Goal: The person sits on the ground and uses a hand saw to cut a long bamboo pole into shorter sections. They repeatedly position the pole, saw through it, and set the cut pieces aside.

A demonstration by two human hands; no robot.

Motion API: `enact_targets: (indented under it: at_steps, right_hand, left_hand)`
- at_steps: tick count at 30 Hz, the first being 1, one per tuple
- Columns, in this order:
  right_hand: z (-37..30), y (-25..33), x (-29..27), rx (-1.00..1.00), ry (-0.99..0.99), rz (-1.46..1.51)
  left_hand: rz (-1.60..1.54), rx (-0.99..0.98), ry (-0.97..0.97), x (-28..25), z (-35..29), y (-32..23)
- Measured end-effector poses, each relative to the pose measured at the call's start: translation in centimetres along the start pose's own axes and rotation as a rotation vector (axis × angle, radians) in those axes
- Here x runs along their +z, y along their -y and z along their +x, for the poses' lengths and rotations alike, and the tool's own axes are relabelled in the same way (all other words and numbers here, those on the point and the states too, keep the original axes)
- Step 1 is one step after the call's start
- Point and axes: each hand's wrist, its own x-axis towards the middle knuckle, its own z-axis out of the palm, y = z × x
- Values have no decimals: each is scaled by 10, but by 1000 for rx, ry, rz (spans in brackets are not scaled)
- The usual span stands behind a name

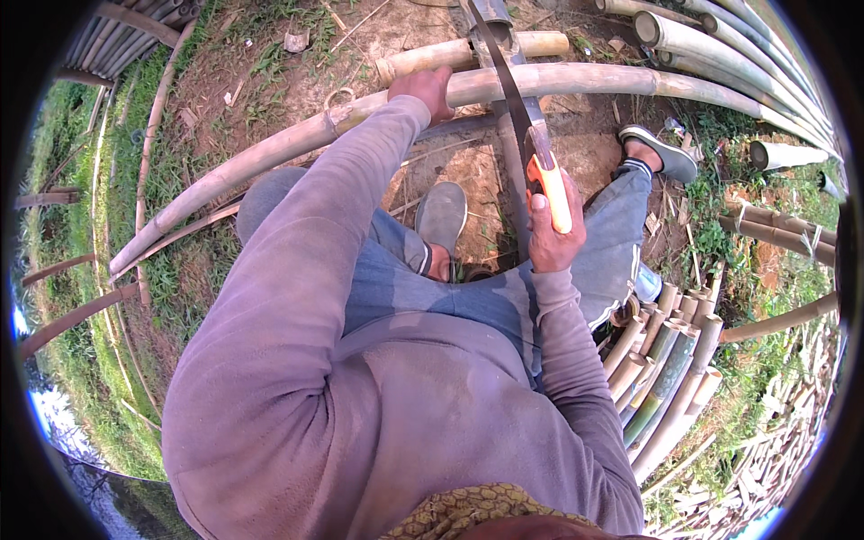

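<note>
Bamboo is lying across the ground in front of the person: one long pale bamboo pole point(576, 81) is curving from the lower left up past both hands to the right. The left hand point(425, 90) is pressing down on that pole, fingers curled over its top in a clenched grip. The right hand point(551, 236) is grasping the orange handle of a hand saw point(517, 108), whose dark blade is running up across the pole just right of the left hand. A grey shoe point(441, 216) is resting on the dirt below the pole. Cut bamboo pieces point(661, 360) are lying stacked by the right elbow.
</note>
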Motion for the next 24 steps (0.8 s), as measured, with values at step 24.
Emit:
enact_targets:
  at_steps: [24]
  right_hand:
    - [-7,-13,2,-5,1,-42]
  left_hand:
    - [-356,-34,132,-2,58,8]
